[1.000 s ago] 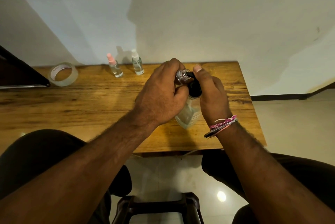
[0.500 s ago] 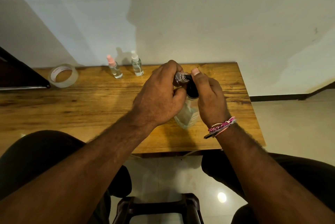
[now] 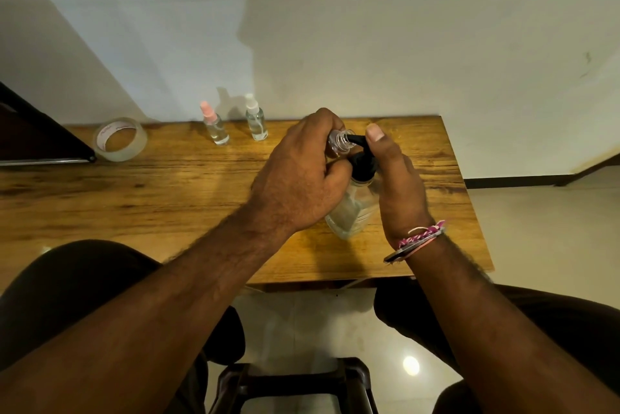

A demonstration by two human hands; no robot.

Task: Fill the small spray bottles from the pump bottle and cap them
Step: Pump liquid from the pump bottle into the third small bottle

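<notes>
A clear pump bottle (image 3: 352,212) with a black pump head (image 3: 364,163) stands on the wooden table (image 3: 167,192). My left hand (image 3: 298,179) grips a small open spray bottle (image 3: 339,142), its threaded mouth held against the black nozzle. My right hand (image 3: 396,185) wraps the pump bottle from the right, with the thumb resting on top of the pump head. Two capped small spray bottles stand at the table's far edge: one with a pink cap (image 3: 214,125), one with a white cap (image 3: 255,122).
A roll of clear tape (image 3: 120,139) lies at the far left of the table beside a dark object (image 3: 30,138). The table's right edge runs close to my right wrist. A dark stool (image 3: 292,387) stands on the tiled floor between my knees.
The thumb on the pump head has risen slightly and the small bottle has come up with the nozzle. Both hands keep their grips.
</notes>
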